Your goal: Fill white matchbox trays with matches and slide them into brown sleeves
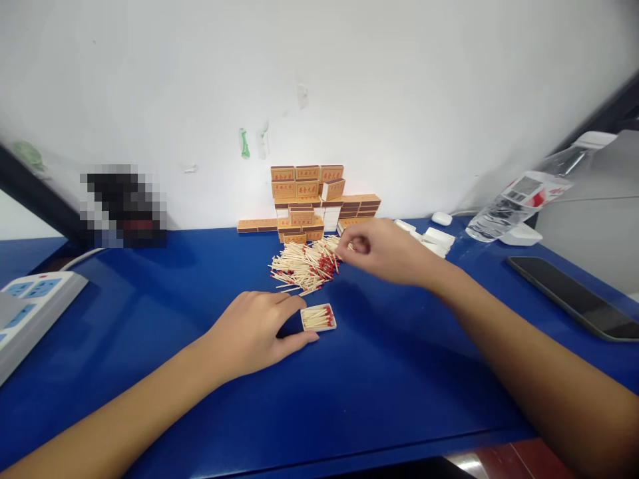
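Note:
A small white matchbox tray (318, 327) lies on the blue tabletop, partly filled with red-tipped matches (316, 317). My left hand (257, 329) rests at its left side, with the index finger at the upper corner and the thumb along the near edge. Beyond the tray spreads a loose heap of matches (302, 263). Over the right side of that heap is my right hand (382, 251), its thumb and fingers pinched together; whatever is between the fingertips is hidden.
Stacked matchboxes (307, 189) stand behind the heap against the wall. White empty trays (438, 238) lie at the right, near a tilted water bottle (529, 193) and a phone (574, 296). A power strip (42, 309) sits at the left edge.

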